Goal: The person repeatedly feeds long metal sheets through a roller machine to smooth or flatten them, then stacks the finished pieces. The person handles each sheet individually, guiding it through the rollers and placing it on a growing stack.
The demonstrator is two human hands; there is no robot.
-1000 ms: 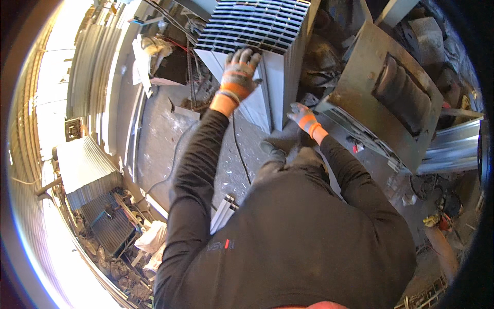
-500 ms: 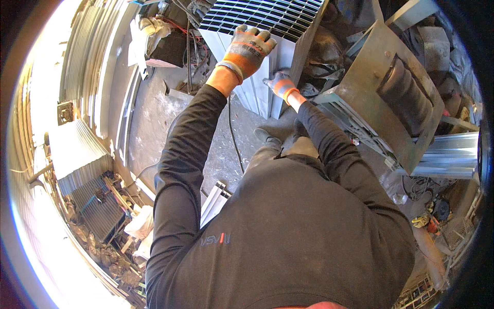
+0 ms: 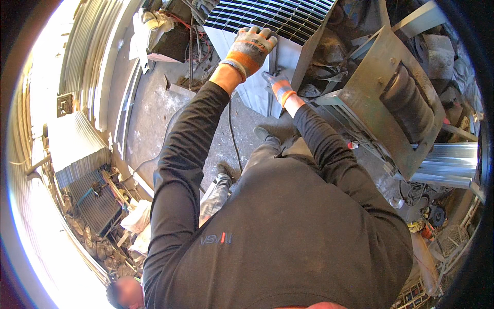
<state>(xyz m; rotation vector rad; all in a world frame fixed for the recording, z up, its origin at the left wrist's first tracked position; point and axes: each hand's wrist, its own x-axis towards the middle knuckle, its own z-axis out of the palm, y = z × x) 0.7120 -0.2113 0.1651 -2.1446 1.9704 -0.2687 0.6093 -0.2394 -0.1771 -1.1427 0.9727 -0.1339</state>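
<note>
Head view: the profile stack [image 3: 289,51] stands just ahead of the person, on the grey, scuffed floor [image 3: 157,108]. Its top is a grid of thin, bright metal walls around narrow rectangular openings; its sides are smooth, flat and pale, with straight edges and a long seam down the near face. The long axis runs up from the floor, the open ends pointing up toward the camera.

The left hand [image 3: 252,51], in a grey-and-orange glove, is curled with its fingers bent at the near top edge; its palm side is hidden, so I cannot tell whether it grips. The right hand [image 3: 278,87], gloved alike, is lower at the near face, one finger stretched out, the others partly hidden; I cannot tell whether it holds anything.

To the right leans a dull metal panel [image 3: 368,85] bearing a dark, ribbed bulge. Corrugated sheets [image 3: 74,141] lie at the left.
</note>
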